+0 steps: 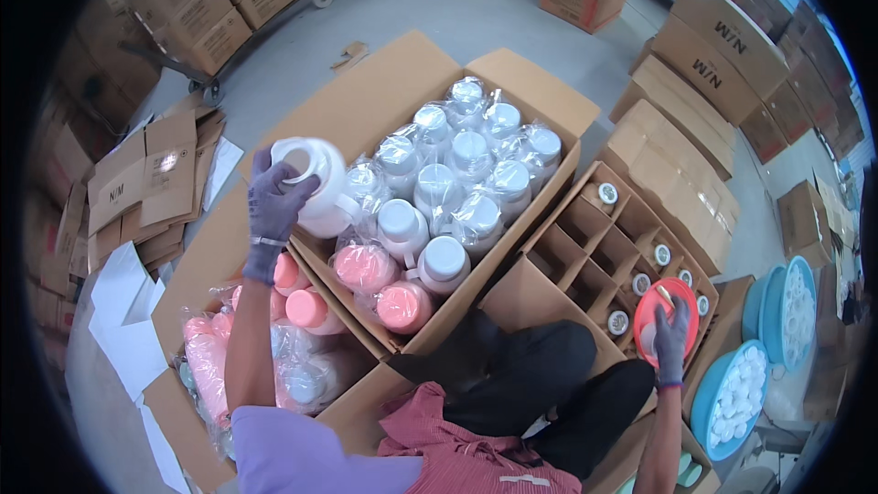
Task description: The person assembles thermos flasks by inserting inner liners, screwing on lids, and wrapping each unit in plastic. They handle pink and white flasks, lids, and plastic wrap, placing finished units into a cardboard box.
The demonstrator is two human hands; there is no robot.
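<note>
My left hand, in a grey glove, grips a white plastic jug by its open, uncapped mouth. The jug is tilted above the near-left edge of a carton packed with bottles. At the right, my gloved right hand reaches into a red-orange bowl with its fingers curled. A pale stick-like piece shows by its fingertips; what the fingers hold is hard to make out. The bowl rests on a carton with cardboard dividers.
White bottles with pale blue lids and pink-lidded bottles, many in clear plastic, fill the carton. Another carton with pink bottles stands at left. Blue tubs of small white pieces are at right. Flattened cardboard lies at left.
</note>
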